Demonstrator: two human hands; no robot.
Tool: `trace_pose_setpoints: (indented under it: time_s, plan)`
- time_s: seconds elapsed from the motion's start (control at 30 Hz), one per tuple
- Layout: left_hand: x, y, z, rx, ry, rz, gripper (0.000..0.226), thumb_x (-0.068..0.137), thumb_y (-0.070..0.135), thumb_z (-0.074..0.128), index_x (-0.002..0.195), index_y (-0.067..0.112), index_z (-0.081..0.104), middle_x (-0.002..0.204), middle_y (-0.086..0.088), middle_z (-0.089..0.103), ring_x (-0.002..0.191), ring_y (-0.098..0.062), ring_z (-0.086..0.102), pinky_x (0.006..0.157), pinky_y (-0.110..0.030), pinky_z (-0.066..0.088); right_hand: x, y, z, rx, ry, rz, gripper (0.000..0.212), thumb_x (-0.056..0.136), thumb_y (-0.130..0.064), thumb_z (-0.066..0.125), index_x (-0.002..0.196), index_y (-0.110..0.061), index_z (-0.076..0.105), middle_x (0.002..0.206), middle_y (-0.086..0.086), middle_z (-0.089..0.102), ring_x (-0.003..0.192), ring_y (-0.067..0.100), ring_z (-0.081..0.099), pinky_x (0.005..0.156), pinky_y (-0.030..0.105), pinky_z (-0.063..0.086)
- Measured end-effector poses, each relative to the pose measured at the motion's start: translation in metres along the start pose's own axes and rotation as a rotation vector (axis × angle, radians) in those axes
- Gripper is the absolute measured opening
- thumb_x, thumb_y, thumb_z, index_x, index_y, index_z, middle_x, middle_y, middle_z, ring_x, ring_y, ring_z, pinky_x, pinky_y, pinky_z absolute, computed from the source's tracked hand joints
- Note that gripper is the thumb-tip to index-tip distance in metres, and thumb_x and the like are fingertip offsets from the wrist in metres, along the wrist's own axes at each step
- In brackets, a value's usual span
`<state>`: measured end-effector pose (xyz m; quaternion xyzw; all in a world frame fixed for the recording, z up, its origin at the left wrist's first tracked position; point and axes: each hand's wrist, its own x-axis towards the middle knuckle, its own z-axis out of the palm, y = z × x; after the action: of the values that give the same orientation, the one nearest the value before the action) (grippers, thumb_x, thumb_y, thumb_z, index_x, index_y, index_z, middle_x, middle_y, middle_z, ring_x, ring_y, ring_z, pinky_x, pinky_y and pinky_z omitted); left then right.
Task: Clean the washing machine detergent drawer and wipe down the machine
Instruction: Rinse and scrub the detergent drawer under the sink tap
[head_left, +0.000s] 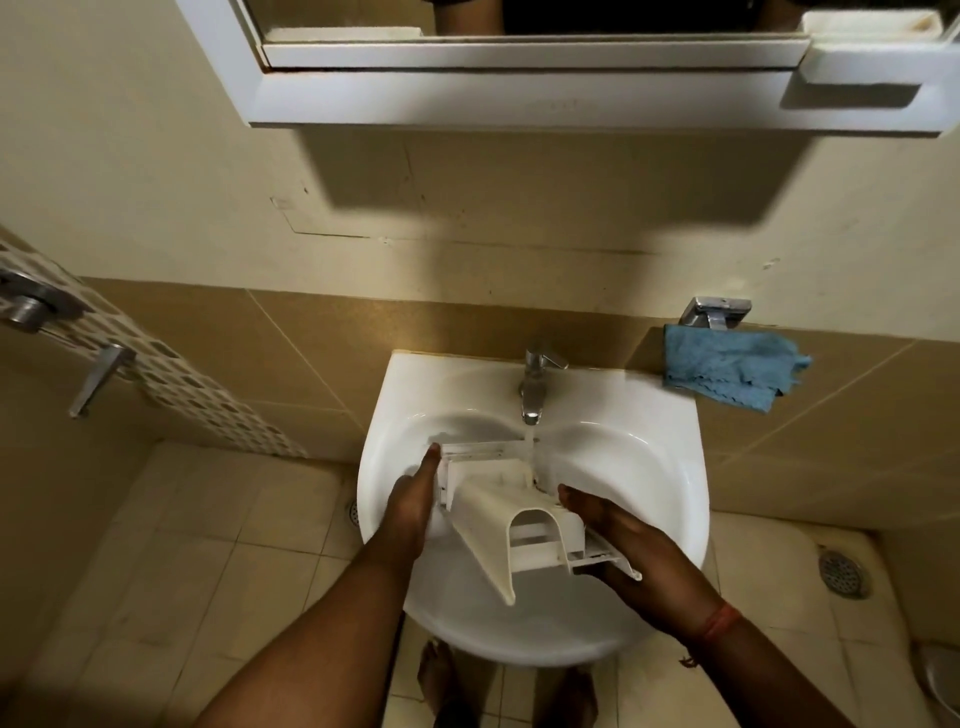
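White detergent drawer (506, 512) held between both hands, left (410, 506) flat-fingered, right (621, 540) cupping underneath.

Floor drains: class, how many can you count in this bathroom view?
2. One floor drain peeks out left of the sink; another floor drain sits on the right. Others may be hidden.

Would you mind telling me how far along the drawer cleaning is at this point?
Done: the detergent drawer is out of the machine and over the sink. In hand: both hands, left and right, hold it under water running from the tap. Left: finishing the rinse, refitting it, then wiping the machine, probably with the blue cloth hanging unused on the wall. The machine is out of view.
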<state>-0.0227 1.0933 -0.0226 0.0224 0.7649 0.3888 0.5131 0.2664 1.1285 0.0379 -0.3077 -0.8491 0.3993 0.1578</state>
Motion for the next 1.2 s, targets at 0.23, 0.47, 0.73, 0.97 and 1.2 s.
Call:
trace_pose_setpoints:
  time_s: [0.23, 0.47, 0.73, 0.97, 1.2]
  plan:
    - [-0.012, 0.007, -0.008, 0.095, 0.229, 0.335, 0.032, 0.096, 0.024, 0.055, 0.071, 0.014, 0.038, 0.060, -0.004, 0.042, 0.054, -0.017, 0.038, 0.049, -0.021, 0.035, 0.006, 0.025, 0.013, 0.205, 0.162, 0.242, 0.084, 0.077, -0.016, 0.081, 0.142, -0.048, 0.039, 0.127, -0.034, 0.054, 0.118, -0.014, 0.048, 0.095, 0.002, 0.033]
    - [-0.019, 0.000, -0.008, -0.023, 0.258, 0.390, 0.020, 0.099, 0.018, 0.050, 0.081, 0.012, 0.045, 0.068, -0.001, 0.048, 0.061, -0.017, 0.046, 0.062, -0.025, 0.042, 0.024, 0.044, 0.032, 0.926, 0.323, 0.682, 0.032, 0.093, -0.002, 0.060, 0.122, -0.014, 0.062, 0.112, 0.016, 0.068, 0.100, 0.031, 0.068, 0.082, 0.040, 0.057]
    - [-0.043, -0.035, -0.020, 0.108, 0.045, 0.582, 0.042, 0.094, -0.001, 0.048, 0.128, 0.020, 0.058, 0.121, 0.004, 0.067, 0.113, -0.011, 0.062, 0.097, -0.030, 0.048, 0.014, 0.039, 0.022, 1.471, 0.430, 0.904, 0.033, 0.096, -0.037, 0.051, 0.109, -0.010, 0.067, 0.090, 0.009, 0.071, 0.076, 0.023, 0.069, 0.062, 0.030, 0.056]
    - [-0.049, -0.039, -0.023, 0.208, 0.020, 0.442, 0.018, 0.091, 0.014, 0.067, 0.092, 0.007, 0.051, 0.083, -0.004, 0.059, 0.077, -0.014, 0.061, 0.066, -0.017, 0.046, 0.028, 0.044, -0.001, 0.991, 0.269, 0.943, 0.027, 0.089, -0.018, 0.067, 0.113, -0.007, 0.065, 0.095, 0.012, 0.069, 0.085, 0.024, 0.065, 0.075, 0.038, 0.056]
    - [-0.045, -0.014, -0.006, 0.192, 0.077, 0.341, 0.029, 0.094, 0.035, 0.062, 0.098, 0.010, 0.047, 0.086, -0.002, 0.056, 0.078, -0.017, 0.057, 0.064, -0.024, 0.043, 0.053, 0.052, 0.007, 0.858, 0.265, 0.894, 0.011, 0.097, -0.007, 0.056, 0.106, -0.011, 0.061, 0.103, 0.012, 0.067, 0.095, 0.024, 0.063, 0.082, 0.037, 0.052]
